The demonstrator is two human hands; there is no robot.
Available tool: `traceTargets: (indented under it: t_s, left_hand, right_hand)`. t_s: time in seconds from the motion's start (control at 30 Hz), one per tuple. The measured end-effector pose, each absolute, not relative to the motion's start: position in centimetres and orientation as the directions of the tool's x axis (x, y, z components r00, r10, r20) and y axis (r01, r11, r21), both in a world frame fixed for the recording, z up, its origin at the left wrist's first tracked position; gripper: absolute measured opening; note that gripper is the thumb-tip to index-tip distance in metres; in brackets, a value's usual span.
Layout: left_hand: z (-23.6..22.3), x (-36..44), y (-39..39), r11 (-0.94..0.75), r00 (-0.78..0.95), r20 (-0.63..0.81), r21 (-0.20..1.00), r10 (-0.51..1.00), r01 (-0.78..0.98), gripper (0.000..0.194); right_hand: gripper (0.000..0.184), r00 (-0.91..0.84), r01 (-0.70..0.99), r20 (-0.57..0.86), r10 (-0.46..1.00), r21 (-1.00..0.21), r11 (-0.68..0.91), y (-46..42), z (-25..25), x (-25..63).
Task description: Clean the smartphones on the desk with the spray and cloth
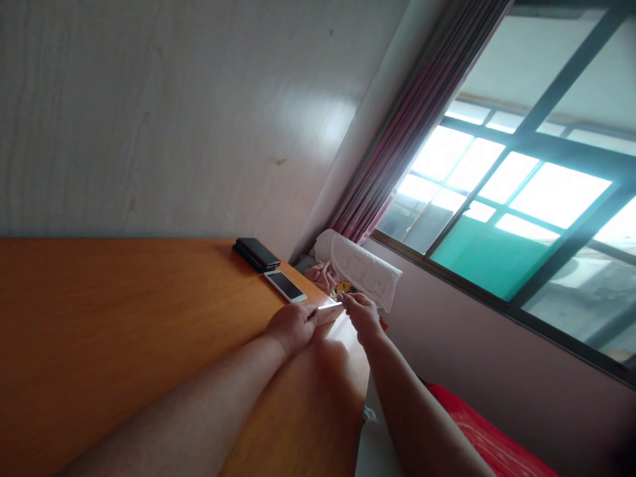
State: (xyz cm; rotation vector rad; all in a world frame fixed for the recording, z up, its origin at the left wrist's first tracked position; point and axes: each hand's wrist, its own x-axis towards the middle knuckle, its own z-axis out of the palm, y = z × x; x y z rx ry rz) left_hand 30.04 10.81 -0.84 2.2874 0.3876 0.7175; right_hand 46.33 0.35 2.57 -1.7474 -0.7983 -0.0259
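Note:
Just above the table's right edge, my left hand (293, 326) is closed around one end of a thin, flat, pale slab (328, 311), phone-like in shape and seen nearly edge-on. At the slab's other end, my right hand (362, 314) pinches something small and greyish (341, 298), too small to make out; it appears to touch the slab. A white phone (285, 286) with a dark screen lies flat on the table, just beyond my left hand. Against its far end rests a black wallet-like case (256, 254).
The orange-brown wooden table (124, 318) meets a pale wood-grain panel (173, 119) at the back. Past its right edge are a white rolled cover (355, 262) and pink cloth (322, 275). A red shiny item (487, 430) lies low right, under the window (497, 265) and curtain (397, 132).

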Motion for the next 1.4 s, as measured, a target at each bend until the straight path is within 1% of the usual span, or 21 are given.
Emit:
traceTargets:
  t_s: [0.1,0.23,0.3,0.37,0.5,0.6,0.7,0.8,0.83,0.9,1.03,1.13,1.27,1.4]
  left_hand:
    - [-0.8,29.9,10.8,-0.705,0.802,0.375,0.705,0.465,0.080,0.026]
    - [-0.7,29.8,10.9,-0.692,0.806,0.397,0.722,0.440,0.022,0.030]
    - [-0.7,29.8,10.9,-0.689,0.805,0.404,0.724,0.434,0.008,0.032]
    - [-0.7,29.8,10.9,-0.689,0.805,0.388,0.723,0.449,0.036,0.033]
    - [-0.8,29.9,10.9,-0.698,0.803,0.382,0.713,0.457,0.057,0.026]
    - [-0.9,30.0,10.9,-0.704,0.798,0.394,0.709,0.457,0.053,0.025]
    - [-1.0,30.0,10.9,-0.698,0.796,0.397,0.714,0.456,0.044,0.030]
    - [-0.9,29.8,11.0,-0.686,0.802,0.407,0.727,0.438,0.006,0.032]
    - [-0.9,29.8,11.0,-0.683,0.804,0.405,0.730,0.436,0.002,0.032]
    - [-0.9,29.8,11.0,-0.684,0.806,0.395,0.729,0.441,0.017,0.030]
    - [-0.9,30.0,11.1,-0.694,0.799,0.394,0.718,0.455,0.041,0.024]
    - [-0.8,30.0,11.0,-0.701,0.800,0.396,0.712,0.452,0.044,0.021]
    - [-0.8,29.9,10.9,-0.694,0.800,0.387,0.718,0.459,0.051,0.026]
    - [-1.0,29.9,11.1,-0.691,0.801,0.417,0.723,0.430,-0.005,0.025]
  right_hand:
    - [0.035,0.736,0.553,0.432,0.520,-0.828,-0.094,0.4,2.3,44.5]
    - [0.029,0.622,0.615,0.450,0.641,-0.787,-0.045,0.6,1.7,40.7]
    - [0.029,0.595,0.628,0.452,0.665,-0.778,-0.033,0.6,1.6,40.4]
    - [0.031,0.636,0.605,0.445,0.631,-0.795,-0.049,0.5,1.6,41.6]
    - [0.037,0.744,0.538,0.424,0.517,-0.838,-0.087,0.3,2.1,45.5]
    - [0.036,0.755,0.529,0.419,0.505,-0.843,-0.092,0.3,2.3,46.2]
    - [0.034,0.709,0.544,0.414,0.571,-0.836,-0.071,0.4,1.8,43.8]
    - [0.030,0.603,0.600,0.434,0.670,-0.800,-0.022,0.7,1.2,41.0]
    - [0.030,0.582,0.617,0.444,0.681,-0.787,-0.015,0.8,1.1,40.7]
    - [0.032,0.609,0.622,0.458,0.648,-0.783,-0.031,0.8,1.1,41.2]
    - [0.042,0.743,0.554,0.446,0.499,-0.828,-0.086,0.4,1.9,45.1]
    - [0.044,0.760,0.545,0.442,0.476,-0.833,-0.096,0.1,2.3,46.5]
    - [0.036,0.702,0.580,0.452,0.550,-0.811,-0.074,0.4,1.7,43.6]
    - [0.028,0.571,0.650,0.468,0.674,-0.760,-0.024,0.8,1.2,40.3]
